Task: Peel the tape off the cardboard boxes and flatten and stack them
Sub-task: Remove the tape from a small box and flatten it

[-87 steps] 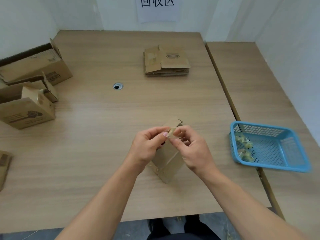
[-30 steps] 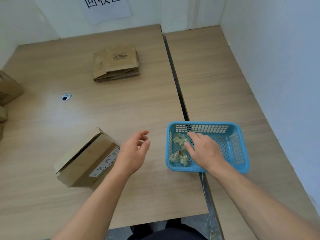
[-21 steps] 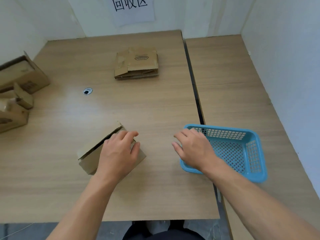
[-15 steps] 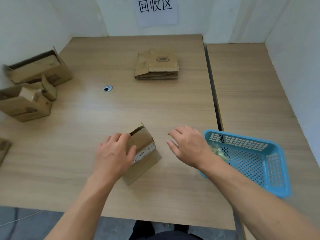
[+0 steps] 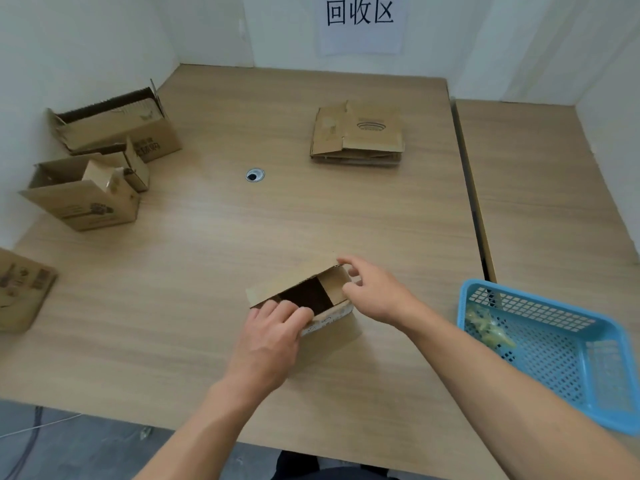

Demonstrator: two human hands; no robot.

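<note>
A small cardboard box (image 5: 304,292) stands on the wooden table (image 5: 207,258) near the front middle, its top open and dark inside. My left hand (image 5: 270,337) grips the box's near left edge, fingers curled over the rim. My right hand (image 5: 374,292) is at the box's right end, thumb and fingers around the end flap. A stack of flattened boxes (image 5: 358,136) lies at the back of the table.
Several unflattened boxes (image 5: 100,157) sit at the left by the wall, and another box (image 5: 20,289) lies at the left edge. A blue basket (image 5: 554,348) with crumpled tape (image 5: 488,327) stands at the right. A cable hole (image 5: 255,175) is mid-table.
My right hand left the blue basket and came back to the box. My left hand took hold of the box and turned it, and its top now shows open.
</note>
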